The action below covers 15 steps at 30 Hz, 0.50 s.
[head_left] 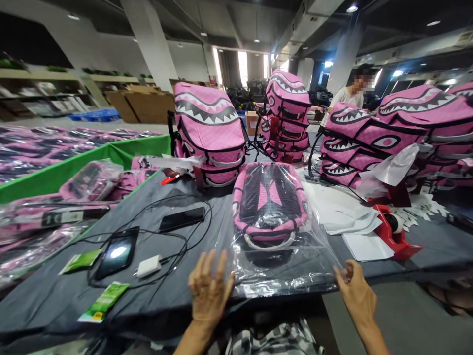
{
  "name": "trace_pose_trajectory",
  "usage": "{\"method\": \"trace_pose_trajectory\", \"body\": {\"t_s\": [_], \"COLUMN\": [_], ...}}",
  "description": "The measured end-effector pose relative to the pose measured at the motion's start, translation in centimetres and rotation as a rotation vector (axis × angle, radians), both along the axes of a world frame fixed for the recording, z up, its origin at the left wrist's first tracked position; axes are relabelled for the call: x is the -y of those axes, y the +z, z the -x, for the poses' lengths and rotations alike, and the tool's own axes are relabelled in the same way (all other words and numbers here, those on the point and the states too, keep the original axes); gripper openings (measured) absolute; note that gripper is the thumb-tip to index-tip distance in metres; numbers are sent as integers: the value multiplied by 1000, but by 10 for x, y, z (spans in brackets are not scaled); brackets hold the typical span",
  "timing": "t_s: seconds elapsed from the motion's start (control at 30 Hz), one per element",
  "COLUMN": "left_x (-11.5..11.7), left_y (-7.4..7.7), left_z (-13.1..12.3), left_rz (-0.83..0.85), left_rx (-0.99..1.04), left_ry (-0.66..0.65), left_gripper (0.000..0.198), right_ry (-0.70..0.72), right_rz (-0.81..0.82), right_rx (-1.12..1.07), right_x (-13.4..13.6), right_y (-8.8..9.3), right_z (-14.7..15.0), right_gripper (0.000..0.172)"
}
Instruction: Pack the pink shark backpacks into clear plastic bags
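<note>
A pink and black backpack [271,199] lies on the grey cloth-covered table inside a clear plastic bag [281,273], its grab handle toward me. The bag's flat end reaches the table's near edge. My left hand [209,291] is at the bag's left near corner, fingers spread; whether it touches the film is hard to see. At the right near corner, my right hand [357,293] pinches the edge of the bag between thumb and curled fingers.
Left lie two phones [117,251], a white charger [148,266], looped cables and green packets [104,301]. Right are white sheets [367,245] and a red tape dispenser [397,236]. Pink backpacks [210,116] stand behind; a green-sided bin [121,154] holds bagged ones. A person [349,96] stands beyond.
</note>
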<state>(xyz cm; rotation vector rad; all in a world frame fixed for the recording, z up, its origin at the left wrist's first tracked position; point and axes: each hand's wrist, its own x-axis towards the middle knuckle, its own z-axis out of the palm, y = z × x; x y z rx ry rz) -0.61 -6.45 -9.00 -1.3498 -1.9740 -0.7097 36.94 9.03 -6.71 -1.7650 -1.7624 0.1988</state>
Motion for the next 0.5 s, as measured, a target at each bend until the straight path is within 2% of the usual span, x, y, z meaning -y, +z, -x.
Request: {"method": "trace_pose_trajectory", "body": {"t_s": [0.03,0.07,0.17,0.23,0.27,0.33,0.4,0.43,0.5], "left_x": [5,11,29,38,41,43,45,47,58], "left_y": [-6,-12,-23,-19,-14,-1,6,4,-9], "left_z": [13,23,32,26,23,20,23,26,35], "left_rz": [18,26,-18,-62,-87,-111,-46,13,124], "left_rx": [87,183,440,546,588,701,872,956,1047], "left_ry": [114,170,123,107,140,269,404,439,367], "left_gripper": [38,39,49,46,45,47,49,48,46], "right_ry": [9,29,144,195,203,189,173,186,246], "right_rz": [-16,-35,-65,-87,-107,-143,-159,-154,-118], "right_rx": [-4,-15,-85,-96,-88,-63,-46,-38,-27], "right_x": [-3,-4,0,10,15,23,28,30,33], "right_y": [2,4,5,3,1,-2,-6,-8,-10], "right_z": [0,-3,-13,-18,-18,-17,-14,-13,-14], "right_gripper": [62,60,51,47,45,42,38,35,29]}}
